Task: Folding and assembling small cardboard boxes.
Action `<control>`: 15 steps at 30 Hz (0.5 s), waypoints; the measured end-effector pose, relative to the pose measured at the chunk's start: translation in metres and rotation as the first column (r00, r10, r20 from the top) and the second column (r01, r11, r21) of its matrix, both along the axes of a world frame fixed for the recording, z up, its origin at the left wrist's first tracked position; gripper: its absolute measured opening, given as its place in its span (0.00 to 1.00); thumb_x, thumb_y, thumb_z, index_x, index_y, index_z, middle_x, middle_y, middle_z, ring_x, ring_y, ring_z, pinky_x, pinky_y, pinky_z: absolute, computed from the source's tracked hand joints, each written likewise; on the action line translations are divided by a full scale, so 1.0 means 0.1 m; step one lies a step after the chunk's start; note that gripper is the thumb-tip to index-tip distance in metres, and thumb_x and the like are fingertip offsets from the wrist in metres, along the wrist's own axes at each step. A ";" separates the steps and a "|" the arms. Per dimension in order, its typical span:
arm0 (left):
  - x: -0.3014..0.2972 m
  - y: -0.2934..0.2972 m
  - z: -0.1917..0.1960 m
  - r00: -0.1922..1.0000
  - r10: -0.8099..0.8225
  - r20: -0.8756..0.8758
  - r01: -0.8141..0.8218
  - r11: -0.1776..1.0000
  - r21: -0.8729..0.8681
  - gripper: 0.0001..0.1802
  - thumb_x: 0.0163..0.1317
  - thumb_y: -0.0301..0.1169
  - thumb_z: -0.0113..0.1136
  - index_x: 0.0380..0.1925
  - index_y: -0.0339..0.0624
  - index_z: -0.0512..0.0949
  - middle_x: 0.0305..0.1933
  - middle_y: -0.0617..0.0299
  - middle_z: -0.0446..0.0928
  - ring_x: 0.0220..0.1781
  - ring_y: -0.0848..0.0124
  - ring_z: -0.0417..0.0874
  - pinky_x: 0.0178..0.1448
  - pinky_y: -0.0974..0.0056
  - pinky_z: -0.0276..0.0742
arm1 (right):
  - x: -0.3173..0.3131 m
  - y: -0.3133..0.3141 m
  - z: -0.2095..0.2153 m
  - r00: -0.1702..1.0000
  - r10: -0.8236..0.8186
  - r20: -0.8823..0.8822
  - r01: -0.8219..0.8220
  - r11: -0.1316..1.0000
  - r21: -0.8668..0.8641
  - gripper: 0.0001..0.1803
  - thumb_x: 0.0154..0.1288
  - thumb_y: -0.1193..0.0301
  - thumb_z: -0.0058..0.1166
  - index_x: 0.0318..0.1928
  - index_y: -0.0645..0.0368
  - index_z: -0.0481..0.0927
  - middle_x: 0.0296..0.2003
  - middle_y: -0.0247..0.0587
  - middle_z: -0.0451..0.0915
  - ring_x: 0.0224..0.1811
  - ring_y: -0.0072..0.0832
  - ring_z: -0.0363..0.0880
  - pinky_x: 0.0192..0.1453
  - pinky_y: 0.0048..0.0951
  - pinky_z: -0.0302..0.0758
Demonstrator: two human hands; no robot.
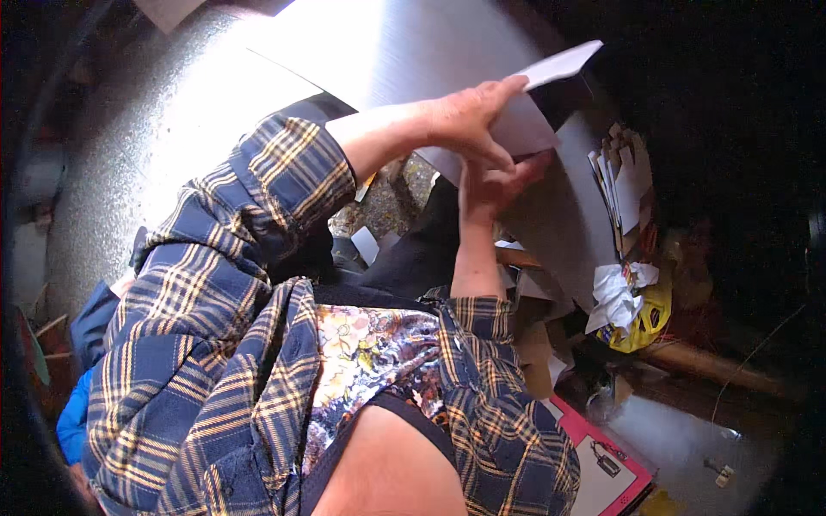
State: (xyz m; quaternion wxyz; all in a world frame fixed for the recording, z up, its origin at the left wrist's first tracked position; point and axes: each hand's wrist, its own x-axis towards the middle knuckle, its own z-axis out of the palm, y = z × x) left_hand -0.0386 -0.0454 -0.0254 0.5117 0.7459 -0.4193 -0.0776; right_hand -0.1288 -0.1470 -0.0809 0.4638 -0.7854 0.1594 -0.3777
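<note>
A white card [564,65], thin, smooth and stiff-looking, narrow as seen almost edge-on, is up and to the left of the yellow bag [654,316], over the metal tabletop [439,43]. The left hand [467,116] grasps its near end at the fingertips. The right hand [499,185], also up and left of the bag, is just below the left; its grip cannot be told. A pale flat panel [532,126] shows beside both hands; whether it belongs to the card is unclear.
</note>
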 end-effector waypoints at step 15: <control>0.43 0.35 -0.08 0.964 0.258 0.063 -0.251 0.963 -0.094 0.49 0.44 0.30 0.60 0.68 0.39 0.49 0.66 0.40 0.61 0.69 0.54 0.62 0.72 0.61 0.56 | 0.16 -0.40 0.28 0.996 -0.008 0.091 0.035 0.953 -0.302 0.39 0.45 0.75 0.63 0.60 0.64 0.64 0.54 0.44 0.70 0.54 0.40 0.71 0.60 0.37 0.68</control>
